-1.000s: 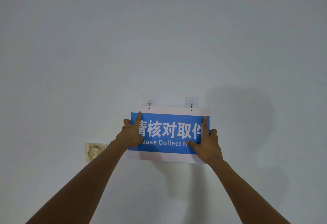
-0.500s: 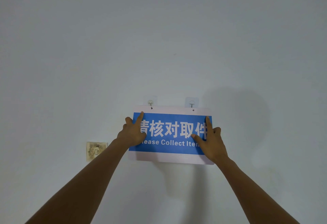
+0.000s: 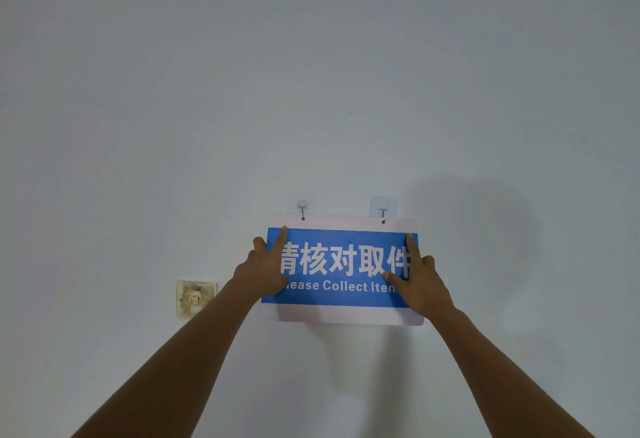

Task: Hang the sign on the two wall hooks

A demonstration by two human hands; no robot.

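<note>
1. Head view: pale wall [image 3: 311, 74] filling the frame, both bare forearms reaching up from 7 and 5 o'clock toward the sign [image 3: 343, 269].
2. Sign: blue panel with white border, white Chinese characters above the partly covered line "ease Collect Iten"; set just below frame centre, toward 6 o'clock, lying against the wall and tilted slightly, right side lower.
3. Left hook [image 3: 302, 205] at 12 o'clock of the sign's left part, its metal stem meeting the small hole in the sign's top border.
4. Right hook [image 3: 383, 208] on a clear adhesive pad, at 12 o'clock of the sign's right part, stem likewise reaching the hole below it; cannot tell whether either hook tip passes fully through.
5. Left hand [image 3: 265, 271] at the sign's 9 o'clock edge: index finger stretched up over the blue face, thumb side laid on the front, other fingers wrapped past the edge, so gripping the sign's left border.
6. Right hand [image 3: 420, 281] at the sign's 3 o'clock edge: index finger pointing to 12 o'clock on the blue panel, thumb spread toward 9 o'clock over the lettering, remaining fingers curled around the right edge, clasping the sign.
7. Stained wall switch [image 3: 195, 298] at 9 o'clock of the sign, just beside the left forearm, apart from the sign.
8. Soft shadows on the wall at 3 o'clock and 6 o'clock of the sign.
</note>
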